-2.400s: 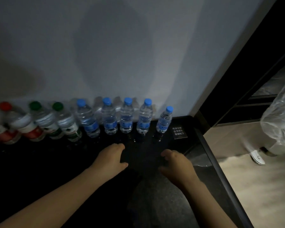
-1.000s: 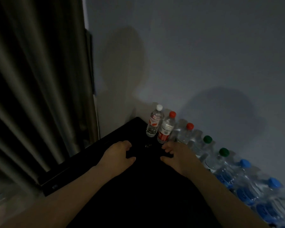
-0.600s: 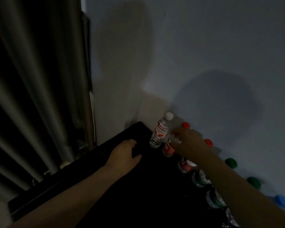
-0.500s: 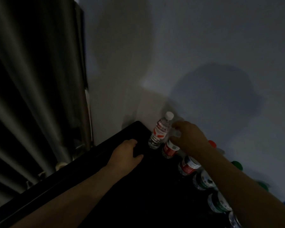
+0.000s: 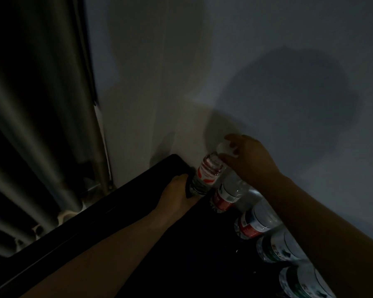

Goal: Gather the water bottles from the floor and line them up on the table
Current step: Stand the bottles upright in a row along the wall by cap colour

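Observation:
A row of water bottles stands along the wall on the black table (image 5: pixel 181 265). At the row's far left end is the white-capped bottle (image 5: pixel 206 176) with a red and white label. My right hand (image 5: pixel 246 160) pinches its white cap from above. My left hand (image 5: pixel 177 195) lies on the table with its fingers against that bottle's base. Right of it stand a red-labelled bottle (image 5: pixel 224 196), a second red-labelled one (image 5: pixel 254 222) and green-labelled bottles (image 5: pixel 278 248); my right forearm hides their caps.
A grey wall (image 5: pixel 267 72) runs right behind the bottles. Dark pleated curtains (image 5: pixel 35 115) hang at the left, beyond the table's left edge. The table's left corner lies just beyond the white-capped bottle. The scene is very dim.
My right hand moved from the red-capped bottle's top to the white cap. My left hand slid forward up to the white-capped bottle's base. The view tilted closer.

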`<state>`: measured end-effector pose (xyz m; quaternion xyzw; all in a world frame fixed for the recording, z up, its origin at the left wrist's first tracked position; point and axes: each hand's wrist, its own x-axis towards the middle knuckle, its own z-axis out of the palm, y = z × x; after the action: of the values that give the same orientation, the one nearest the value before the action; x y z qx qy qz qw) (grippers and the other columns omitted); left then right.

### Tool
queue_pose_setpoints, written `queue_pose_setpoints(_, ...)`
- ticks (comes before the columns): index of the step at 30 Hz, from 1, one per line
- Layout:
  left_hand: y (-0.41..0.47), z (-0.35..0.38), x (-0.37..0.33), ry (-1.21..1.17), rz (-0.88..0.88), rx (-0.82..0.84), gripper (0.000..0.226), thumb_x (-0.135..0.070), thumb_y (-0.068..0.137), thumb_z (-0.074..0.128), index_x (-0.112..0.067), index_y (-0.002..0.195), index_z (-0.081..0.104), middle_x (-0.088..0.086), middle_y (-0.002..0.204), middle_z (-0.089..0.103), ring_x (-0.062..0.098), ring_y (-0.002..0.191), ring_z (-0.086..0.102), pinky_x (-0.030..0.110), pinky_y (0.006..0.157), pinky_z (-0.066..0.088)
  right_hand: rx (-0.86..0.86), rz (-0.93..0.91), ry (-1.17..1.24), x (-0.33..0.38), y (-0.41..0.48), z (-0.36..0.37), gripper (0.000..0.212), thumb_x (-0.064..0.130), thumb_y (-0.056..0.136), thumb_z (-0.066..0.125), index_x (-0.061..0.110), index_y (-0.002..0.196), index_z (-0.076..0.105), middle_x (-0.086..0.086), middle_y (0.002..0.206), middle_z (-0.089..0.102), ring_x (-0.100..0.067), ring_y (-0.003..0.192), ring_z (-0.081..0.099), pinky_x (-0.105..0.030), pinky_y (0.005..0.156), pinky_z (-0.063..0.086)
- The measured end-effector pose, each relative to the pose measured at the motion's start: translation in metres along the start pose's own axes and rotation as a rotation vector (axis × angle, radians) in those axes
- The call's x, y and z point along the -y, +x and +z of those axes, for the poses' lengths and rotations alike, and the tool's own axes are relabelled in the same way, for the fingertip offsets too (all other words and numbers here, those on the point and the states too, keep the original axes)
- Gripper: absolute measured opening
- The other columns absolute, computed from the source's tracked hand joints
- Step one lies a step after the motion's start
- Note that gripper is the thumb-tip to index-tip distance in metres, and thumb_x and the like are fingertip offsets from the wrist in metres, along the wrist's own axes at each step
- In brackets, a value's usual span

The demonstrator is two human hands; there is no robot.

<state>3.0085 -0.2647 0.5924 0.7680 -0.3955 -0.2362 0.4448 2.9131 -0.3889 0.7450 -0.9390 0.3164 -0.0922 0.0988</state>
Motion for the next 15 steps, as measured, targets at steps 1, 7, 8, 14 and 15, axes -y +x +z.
queue_pose_setpoints(1,0.005,0.003,0.0,-0.035,-0.01,-0.012,0.045,-0.025,0.08,0.074,-0.004,0.115,0.057,0.008,0.115,0.06,0.019,0.104,0.058,0.023,0.083,0.047,0.002,0.005,-0.001,0.0,0.004,0.001,0.057,0.036,0.087,0.066,0.012,0.136,0.049,-0.012,0.126,0.058,-0.027,0.11,0.058,-0.033,0.091,0.045)
queue_pose_setpoints(7,0.027,0.016,-0.002,-0.202,-0.038,-0.018,0.054,-0.021,0.073,0.08,-0.009,0.121,0.058,0.006,0.12,0.062,0.015,0.107,0.059,0.024,0.089,0.048,0.032,0.015,-0.045,0.003,0.021,0.009,0.034,0.032,0.09,0.063,0.001,0.104,0.065,-0.016,0.101,0.065,-0.027,0.093,0.059,-0.03,0.073,0.043)
queue_pose_setpoints(8,0.029,0.018,-0.002,-0.227,-0.043,-0.019,0.053,-0.02,0.072,0.081,-0.009,0.118,0.059,0.006,0.118,0.063,0.015,0.106,0.06,0.026,0.09,0.049,0.041,0.019,-0.049,0.003,0.023,0.009,0.033,0.031,0.09,0.063,0.0,0.102,0.065,-0.017,0.1,0.065,-0.028,0.092,0.059,-0.029,0.071,0.042)
queue_pose_setpoints(14,0.035,0.025,0.0,-0.276,-0.042,-0.042,0.044,-0.016,0.069,0.082,-0.008,0.109,0.064,0.006,0.107,0.068,0.018,0.1,0.064,0.034,0.09,0.054,0.073,-0.005,-0.122,0.003,0.029,0.006,0.039,0.034,0.089,0.063,0.001,0.107,0.064,-0.018,0.105,0.063,-0.031,0.099,0.057,-0.03,0.074,0.038)
queue_pose_setpoints(15,0.035,0.026,0.001,-0.265,-0.032,-0.045,0.043,-0.016,0.07,0.082,-0.007,0.108,0.064,0.007,0.106,0.068,0.018,0.099,0.064,0.033,0.089,0.054,0.071,-0.005,-0.116,0.003,0.03,0.006,0.039,0.035,0.088,0.064,0.001,0.108,0.063,-0.018,0.105,0.063,-0.031,0.099,0.058,-0.03,0.074,0.039)
